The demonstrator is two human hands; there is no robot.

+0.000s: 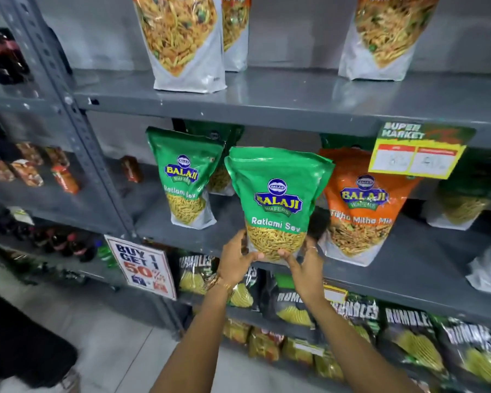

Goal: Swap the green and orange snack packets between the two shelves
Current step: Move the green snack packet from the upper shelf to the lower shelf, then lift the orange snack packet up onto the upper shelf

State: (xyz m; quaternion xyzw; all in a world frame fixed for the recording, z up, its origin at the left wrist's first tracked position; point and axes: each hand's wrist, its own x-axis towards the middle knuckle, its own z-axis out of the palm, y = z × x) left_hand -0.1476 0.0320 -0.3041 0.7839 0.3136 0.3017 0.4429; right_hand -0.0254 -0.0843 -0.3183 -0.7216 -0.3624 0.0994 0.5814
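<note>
I hold a green Ratlami Sev packet (277, 199) upright by its bottom corners, just in front of the middle shelf's front edge (380, 282). My left hand (236, 258) grips its lower left corner, my right hand (304, 262) its lower right. Another green packet (183, 177) stands on the middle shelf to the left, with one more partly hidden behind it. An orange Tikha Mitha Mix packet (357, 205) stands on that shelf right of my hands. On the upper shelf (295, 100) stand orange-topped mix packets (179, 41), (386, 35).
A yellow price tag (417, 151) hangs from the upper shelf's edge at right. A "Buy 1 Get 1" sign (142, 268) hangs below left. Black Rumbles chip bags (403, 333) fill the lower shelf. A grey slotted upright (77, 129) divides off a left rack with bottles.
</note>
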